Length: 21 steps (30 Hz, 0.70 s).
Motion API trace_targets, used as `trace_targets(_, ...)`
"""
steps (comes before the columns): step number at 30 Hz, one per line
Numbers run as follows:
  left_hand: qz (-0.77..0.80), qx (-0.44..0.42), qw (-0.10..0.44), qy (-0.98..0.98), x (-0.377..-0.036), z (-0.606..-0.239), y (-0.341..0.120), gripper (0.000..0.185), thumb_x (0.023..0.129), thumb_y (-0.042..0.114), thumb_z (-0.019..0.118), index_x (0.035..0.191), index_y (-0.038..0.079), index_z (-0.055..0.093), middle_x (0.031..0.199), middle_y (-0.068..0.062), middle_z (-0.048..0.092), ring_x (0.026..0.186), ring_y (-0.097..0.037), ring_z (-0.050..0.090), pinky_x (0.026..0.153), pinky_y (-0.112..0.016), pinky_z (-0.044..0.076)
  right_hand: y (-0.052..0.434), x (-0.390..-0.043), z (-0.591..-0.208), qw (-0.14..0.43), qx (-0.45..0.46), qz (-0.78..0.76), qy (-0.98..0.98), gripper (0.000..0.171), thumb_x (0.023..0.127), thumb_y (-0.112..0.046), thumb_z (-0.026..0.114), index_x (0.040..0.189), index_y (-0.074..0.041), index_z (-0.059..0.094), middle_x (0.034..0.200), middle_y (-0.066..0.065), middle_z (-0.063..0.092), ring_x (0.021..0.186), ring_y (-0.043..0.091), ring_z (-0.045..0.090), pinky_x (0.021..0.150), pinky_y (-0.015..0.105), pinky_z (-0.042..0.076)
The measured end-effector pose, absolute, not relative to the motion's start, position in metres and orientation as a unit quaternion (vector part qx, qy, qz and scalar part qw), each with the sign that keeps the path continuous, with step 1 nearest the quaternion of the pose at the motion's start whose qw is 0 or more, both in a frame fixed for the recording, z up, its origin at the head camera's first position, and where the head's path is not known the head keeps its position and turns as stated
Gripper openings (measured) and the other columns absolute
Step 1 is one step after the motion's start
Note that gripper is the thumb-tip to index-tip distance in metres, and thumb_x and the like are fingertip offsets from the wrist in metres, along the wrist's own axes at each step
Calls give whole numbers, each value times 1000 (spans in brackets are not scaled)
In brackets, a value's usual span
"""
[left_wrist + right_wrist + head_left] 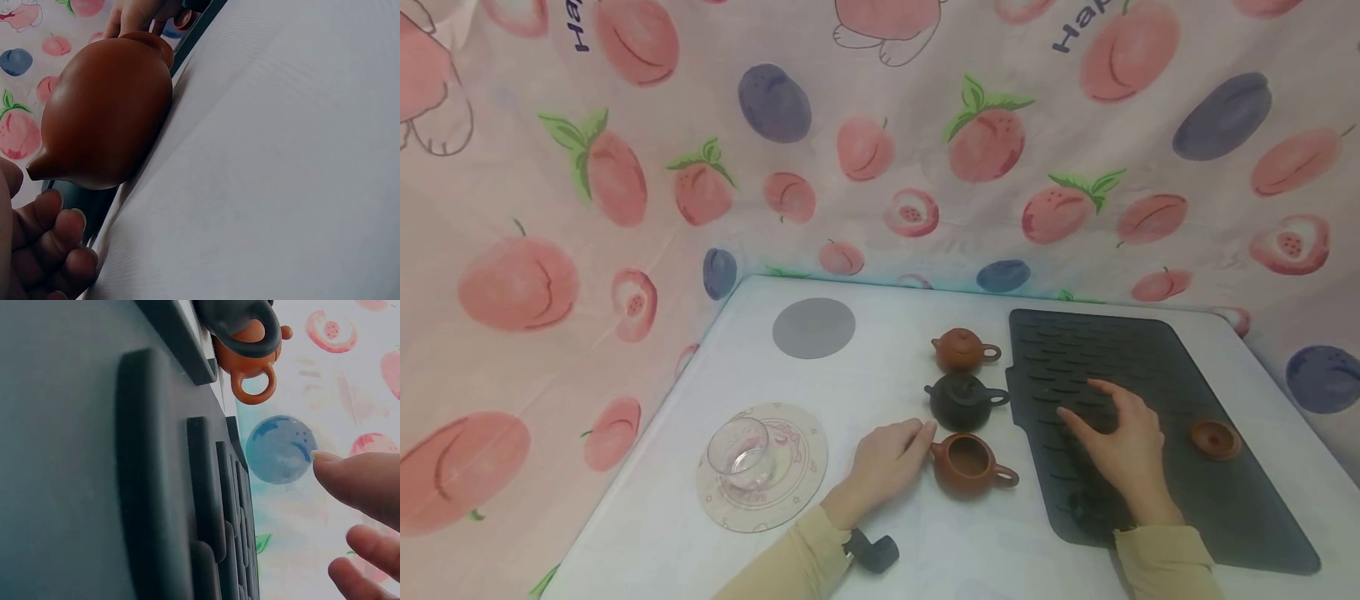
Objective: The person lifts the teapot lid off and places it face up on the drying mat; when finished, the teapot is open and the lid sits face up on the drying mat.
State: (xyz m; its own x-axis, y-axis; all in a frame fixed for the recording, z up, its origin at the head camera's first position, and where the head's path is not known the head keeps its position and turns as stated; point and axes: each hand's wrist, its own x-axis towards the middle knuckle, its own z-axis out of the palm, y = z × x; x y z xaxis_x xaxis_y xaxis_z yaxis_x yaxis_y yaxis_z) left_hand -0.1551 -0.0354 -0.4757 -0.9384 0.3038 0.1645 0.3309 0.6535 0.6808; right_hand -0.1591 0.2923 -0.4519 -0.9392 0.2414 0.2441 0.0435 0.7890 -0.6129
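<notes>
A brown clay teapot (967, 468) without its lid stands on the white table, spout to the left. Beside that spout is my left hand (886, 458), fingers loosely curled; in the left wrist view a gap shows between its fingertips (69, 226) and the teapot (106, 112). My right hand (1122, 443) hovers over the dark ridged mat (1195, 517), thumb and index finger spread, nothing between them. To its right a round brown lid (1215, 439) lies on the mat. A black teapot (960, 402) and a lidded reddish-brown teapot (960, 350) stand behind the lidless one.
At left a clear glass cup (742, 454) sits on a round patterned coaster (790, 492). A grey disc (814, 328) lies at the back left. Fruit-printed cloth (865, 150) hangs behind the table and along its left side.
</notes>
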Motion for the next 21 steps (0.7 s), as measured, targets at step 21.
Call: trace_targets(21, -386, -160, 31, -908, -160, -476, -35, 45, 109, 49, 41, 73, 25, 53, 61, 10, 46, 58, -9, 46, 54, -28, 34, 285, -158, -452, 158, -55, 318, -933, 71, 90, -40, 80, 143, -3, 51, 146, 31, 45, 134, 54, 33, 105, 75, 13)
